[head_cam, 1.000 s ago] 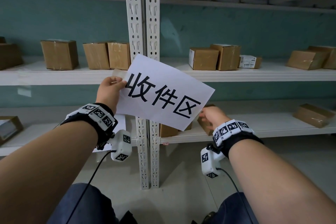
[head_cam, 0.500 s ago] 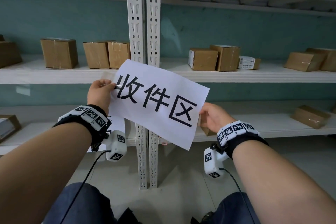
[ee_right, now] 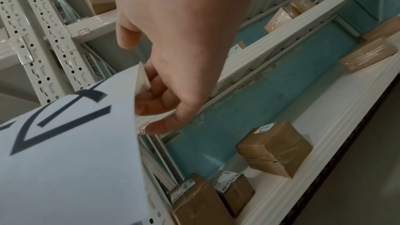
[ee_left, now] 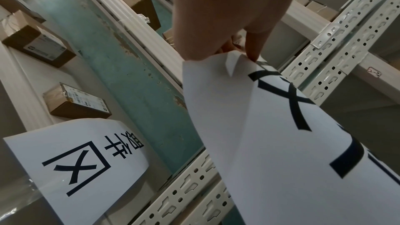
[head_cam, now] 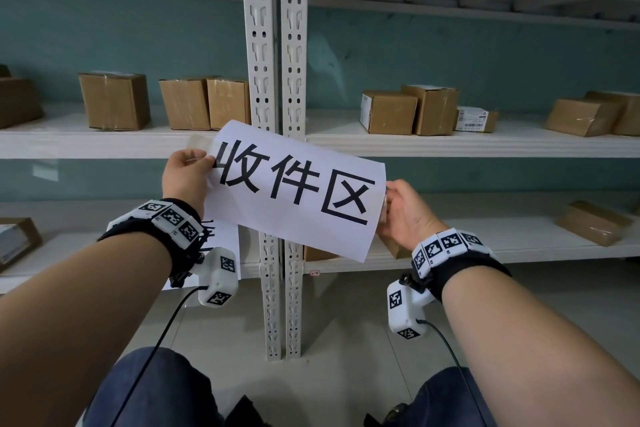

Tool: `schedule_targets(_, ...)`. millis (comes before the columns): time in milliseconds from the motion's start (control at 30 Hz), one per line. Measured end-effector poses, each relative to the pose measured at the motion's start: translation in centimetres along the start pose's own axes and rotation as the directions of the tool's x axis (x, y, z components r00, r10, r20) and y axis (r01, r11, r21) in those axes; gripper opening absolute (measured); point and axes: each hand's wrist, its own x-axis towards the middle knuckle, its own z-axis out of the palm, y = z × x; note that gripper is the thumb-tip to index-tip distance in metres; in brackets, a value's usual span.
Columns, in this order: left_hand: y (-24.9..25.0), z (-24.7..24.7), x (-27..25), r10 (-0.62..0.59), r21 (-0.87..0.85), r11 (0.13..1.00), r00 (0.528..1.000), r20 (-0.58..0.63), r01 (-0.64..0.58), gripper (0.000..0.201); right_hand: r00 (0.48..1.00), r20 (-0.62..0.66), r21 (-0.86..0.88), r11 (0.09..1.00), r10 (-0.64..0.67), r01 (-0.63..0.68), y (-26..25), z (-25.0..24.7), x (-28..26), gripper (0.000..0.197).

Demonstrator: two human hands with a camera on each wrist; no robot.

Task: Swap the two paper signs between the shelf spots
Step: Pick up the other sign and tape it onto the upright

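The paper sign printed with large black characters hangs in the air between both hands, tilted down to the right. The left hand pinches its upper left edge; the right hand pinches its right edge. Below the left wrist a second sign is stuck on the lower shelf front. Behind stand white shelf uprights, cardboard boxes and a teal wall.

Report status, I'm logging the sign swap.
Left hand and right hand pinch held sign by its ends, off the shelf. Second sign on left shelf edge. Nothing blocking.
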Motion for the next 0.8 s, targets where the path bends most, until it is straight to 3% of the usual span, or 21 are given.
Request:
schedule_targets(200, -0.3, -0.3, 0.0, 0.016, 0.026, 1.000, 0.999, -0.029, -0.015, 0.020, 0.997, -0.082, -0.036, 0.999, 0.001, -0.004, -0.1, -0.4, 0.1, 0.032)
schedule_targets(300, -0.3, -0.3, -0.1, 0.013, 0.028, 1.000, 0.999, -0.036, -0.012, 0.020, 0.992, -0.126, -0.074, 0.997, 0.003, -0.012, 0.1, -0.1, 0.4, 0.048)
schedule_targets(400, -0.4, -0.5, -0.1, 0.011, 0.027, 1.000, 0.999, -0.037, -0.010, 0.020, 0.997, -0.080, -0.159, 0.987, -0.022, 0.009, 0.2, -0.3, 0.4, 0.058)
schedule_targets(800, -0.9, -0.9, -0.1, 0.002, 0.037, 0.999, 1.000, -0.022, -0.001, 0.020, 0.996, -0.060, -0.256, 0.966, -0.059, 0.042, 1.1, -0.8, 0.7, 0.026)
